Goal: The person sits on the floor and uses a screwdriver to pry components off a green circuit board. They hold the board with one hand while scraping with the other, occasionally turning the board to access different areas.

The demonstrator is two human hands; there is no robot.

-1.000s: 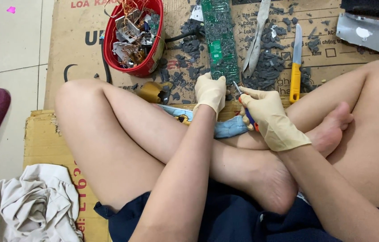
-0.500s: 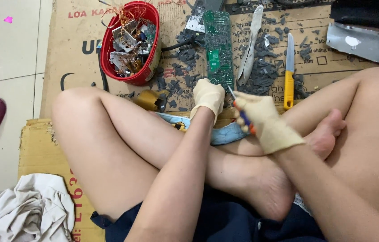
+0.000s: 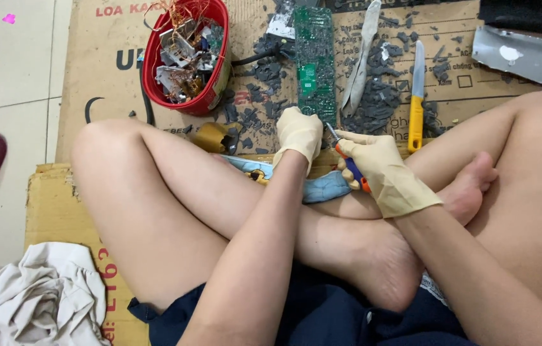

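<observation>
A person sits cross-legged on flattened cardboard (image 3: pixel 91 77). The gloved left hand (image 3: pixel 298 131) presses the near end of a long green circuit board (image 3: pixel 314 57). The gloved right hand (image 3: pixel 383 170) has its grip closed on a screwdriver (image 3: pixel 347 160) with a blue and orange handle, its tip at the board. A red bowl (image 3: pixel 213 77) of scrap parts stands to the left, a yellow-handled knife (image 3: pixel 416 102) lies to the right.
</observation>
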